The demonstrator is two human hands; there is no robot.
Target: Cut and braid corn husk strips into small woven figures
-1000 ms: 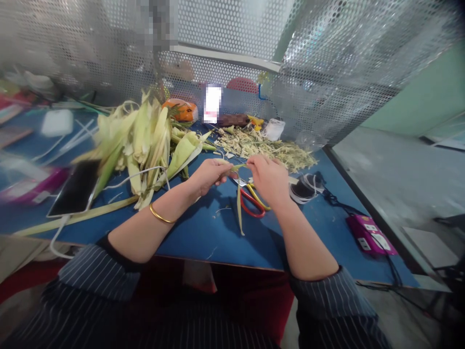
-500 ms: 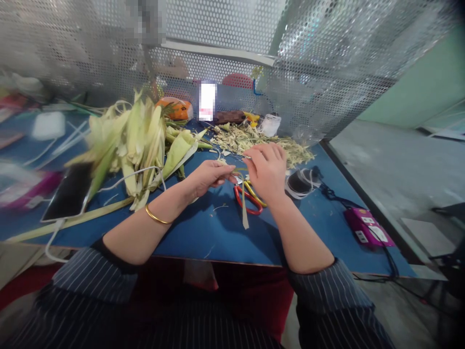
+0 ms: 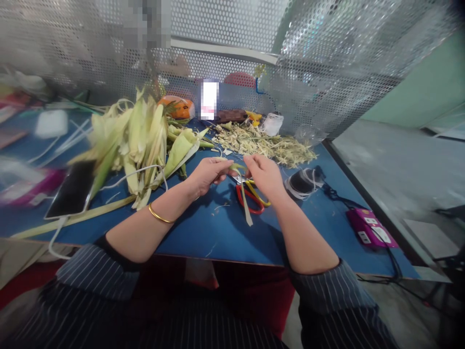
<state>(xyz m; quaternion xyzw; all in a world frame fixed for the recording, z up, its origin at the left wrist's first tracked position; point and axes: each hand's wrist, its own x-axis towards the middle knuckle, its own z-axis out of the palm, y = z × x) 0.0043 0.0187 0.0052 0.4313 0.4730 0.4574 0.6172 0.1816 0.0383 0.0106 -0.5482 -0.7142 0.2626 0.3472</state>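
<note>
Over the middle of the blue table, my left hand (image 3: 212, 174) is closed, its thumb and fingers pinching a strip of corn husk (image 3: 246, 206) whose long tail hangs down. My right hand (image 3: 264, 175) is just to the right, fingertips pressed together close to the pinched husk. What those fingertips hold is too small to make out. Scissors (image 3: 250, 199) with red and yellow handles lie on the table beneath the hands, partly covered by the hanging strip.
A heap of corn husks (image 3: 145, 135) lies at the left beside a phone (image 3: 70, 191) with a white cable. Behind my hands is a pile of husk scraps (image 3: 269, 143). To the right are a black spool-like object wound with pale strand (image 3: 303, 184) and a magenta box (image 3: 370, 228).
My right hand has come down and turned, its fingertips now closer to the husk in my left hand. My left hand keeps its pinch on the strip. The view has shifted slightly.
</note>
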